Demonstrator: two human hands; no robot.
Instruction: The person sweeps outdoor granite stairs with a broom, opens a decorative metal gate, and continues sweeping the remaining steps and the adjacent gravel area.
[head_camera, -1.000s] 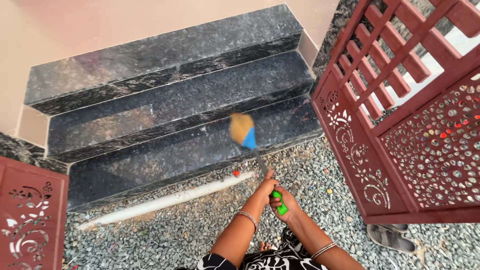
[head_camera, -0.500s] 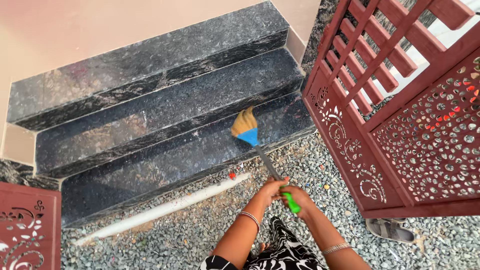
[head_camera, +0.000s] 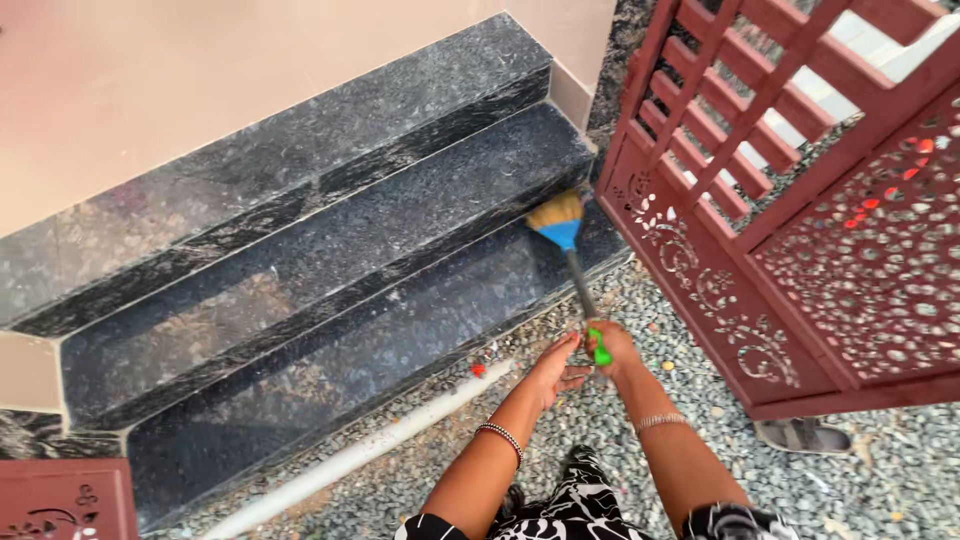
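The short broom with tan bristles, blue collar and green handle (head_camera: 574, 262) is gripped at its green end by the right hand (head_camera: 612, 348), its long axis running up and away to the lowest black granite step (head_camera: 330, 360), while the left hand (head_camera: 556, 366) is held loosely open just beside it.

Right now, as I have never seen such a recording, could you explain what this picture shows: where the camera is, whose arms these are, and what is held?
The single picture comes from a camera worn on a person's head, looking down. The two bare arms are that person's own. The right hand grips the green handle end of a short broom with straw bristles and a blue collar. The left hand is beside the handle, fingers open. The bristles rest on the lowest dark polished stone step. Grey gravel ground lies below, with a white pipe along the step and a red patterned metal gate on the right.
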